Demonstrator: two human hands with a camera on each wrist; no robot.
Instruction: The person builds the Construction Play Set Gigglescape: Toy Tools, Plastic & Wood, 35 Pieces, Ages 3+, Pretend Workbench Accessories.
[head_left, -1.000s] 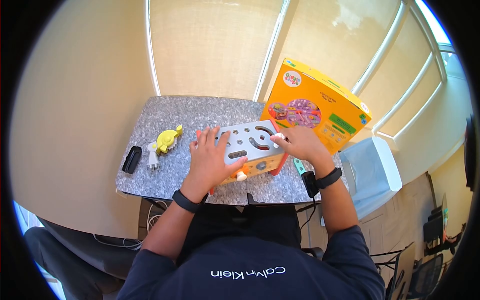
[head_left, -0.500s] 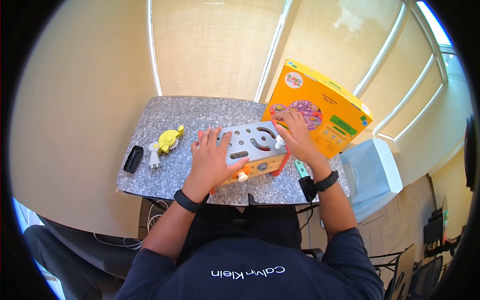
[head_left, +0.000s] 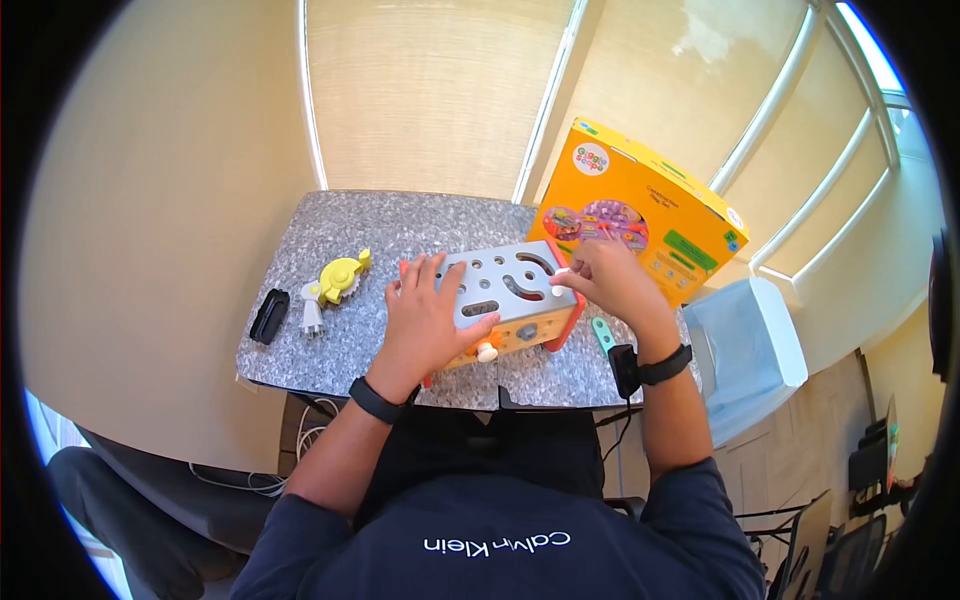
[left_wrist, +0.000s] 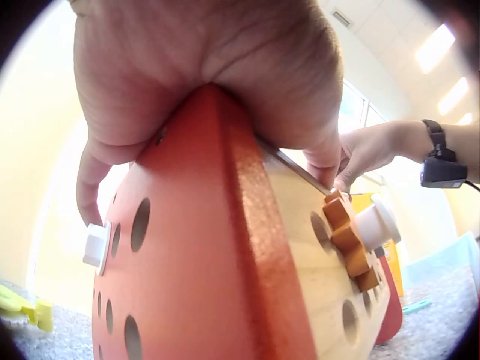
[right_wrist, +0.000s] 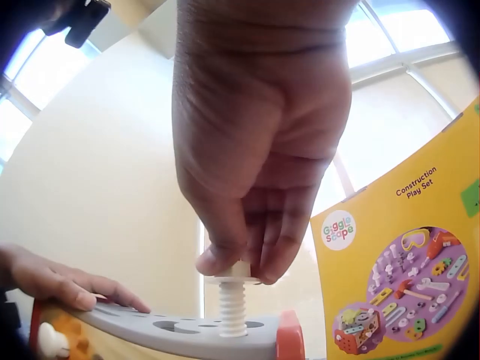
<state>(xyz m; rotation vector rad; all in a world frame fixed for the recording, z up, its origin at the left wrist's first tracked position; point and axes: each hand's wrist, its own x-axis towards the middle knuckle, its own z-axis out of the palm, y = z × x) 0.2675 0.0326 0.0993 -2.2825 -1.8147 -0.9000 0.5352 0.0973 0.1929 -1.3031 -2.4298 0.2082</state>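
A toy workbench with a grey perforated top (head_left: 510, 268), red ends and light wood sides stands on the table. My left hand (head_left: 425, 315) rests across its left end, fingers spread over the top. At the top's right end, my right hand (head_left: 618, 285) pinches the head of a white plastic screw (right_wrist: 233, 309) between thumb and fingers. The threaded shank stands upright at the grey top, its lower end hidden. On the front side, an orange gear-shaped piece (left_wrist: 349, 240) sits with a white bolt (left_wrist: 381, 223) through it. A white nut-like piece (left_wrist: 96, 246) shows on the red end.
Left on the table (head_left: 400, 215) lie a yellow-and-grey toy saw (head_left: 340, 280) and a black case-like object (head_left: 268, 317). A turquoise strip with holes (head_left: 602, 333) lies near the right forearm. A yellow play-set box (head_left: 660, 215) stands behind right, beside a pale-blue bin (head_left: 745, 350).
My right hand's fingers spread off the screw half a second ago, reaching toward the box, and now pinch its head again. My left hand stays on the workbench.
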